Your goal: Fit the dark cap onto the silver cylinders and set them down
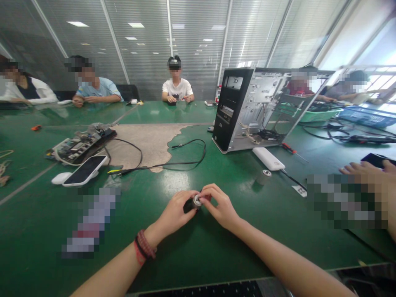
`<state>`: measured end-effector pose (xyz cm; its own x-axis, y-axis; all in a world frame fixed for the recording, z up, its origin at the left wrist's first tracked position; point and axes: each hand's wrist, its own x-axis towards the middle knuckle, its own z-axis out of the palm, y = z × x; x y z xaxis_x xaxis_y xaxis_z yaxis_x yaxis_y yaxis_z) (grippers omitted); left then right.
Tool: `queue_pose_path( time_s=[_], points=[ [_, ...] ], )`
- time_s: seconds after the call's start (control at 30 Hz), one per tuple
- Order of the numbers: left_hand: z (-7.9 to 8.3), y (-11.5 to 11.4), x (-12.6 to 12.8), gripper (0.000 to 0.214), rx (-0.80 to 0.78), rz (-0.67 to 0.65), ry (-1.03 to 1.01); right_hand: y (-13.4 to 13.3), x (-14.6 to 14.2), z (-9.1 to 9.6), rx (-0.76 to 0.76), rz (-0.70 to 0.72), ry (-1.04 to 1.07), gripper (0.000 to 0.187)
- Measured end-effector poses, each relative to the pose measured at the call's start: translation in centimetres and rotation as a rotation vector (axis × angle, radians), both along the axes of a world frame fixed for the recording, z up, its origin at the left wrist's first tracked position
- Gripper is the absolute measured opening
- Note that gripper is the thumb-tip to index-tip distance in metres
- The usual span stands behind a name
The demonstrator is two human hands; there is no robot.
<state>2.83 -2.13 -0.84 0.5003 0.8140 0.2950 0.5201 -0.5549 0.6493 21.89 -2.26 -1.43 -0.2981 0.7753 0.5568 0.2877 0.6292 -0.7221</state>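
Note:
Low over the middle of the green table, my left hand [176, 210] grips a small metal cylinder [197, 201] between thumb and fingers. The cylinder has a pale ring-shaped end facing up toward me. My right hand [221, 206] is closed in a pinch at that end, its thumb and index fingertip on the rim. Whether a smaller piece sits between those fingertips is hidden. A similar metal cylinder [266, 175] stands upright farther off to the right, touched by neither hand.
An open computer case [235, 111] stands beyond, with a white power bank [268, 159] and screwdriver [289, 148] beside it. A phone [86, 170], circuit assembly [82, 144] and black cable [185, 164] lie left. Another person's hand [365, 171] is at right. People sit around the table.

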Motion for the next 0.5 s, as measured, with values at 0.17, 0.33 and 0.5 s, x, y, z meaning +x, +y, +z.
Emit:
queue_pose_path(
  time_s=[0.17, 0.33, 0.5],
  points=[
    [0.6, 0.1, 0.1, 0.037, -0.068, 0.021, -0.005, 0.4, 0.3, 0.0, -0.060, -0.051, 0.092, 0.007],
    [1.0, 0.2, -0.1, 0.034, -0.086, 0.045, 0.023, 1.3, 1.1, -0.2, -0.094, -0.070, 0.002, 0.007],
    [0.9, 0.6, -0.5, 0.034, -0.060, 0.103, 0.035, 1.5, 1.1, -1.0, -0.117, -0.004, -0.285, 0.006]
  ],
)
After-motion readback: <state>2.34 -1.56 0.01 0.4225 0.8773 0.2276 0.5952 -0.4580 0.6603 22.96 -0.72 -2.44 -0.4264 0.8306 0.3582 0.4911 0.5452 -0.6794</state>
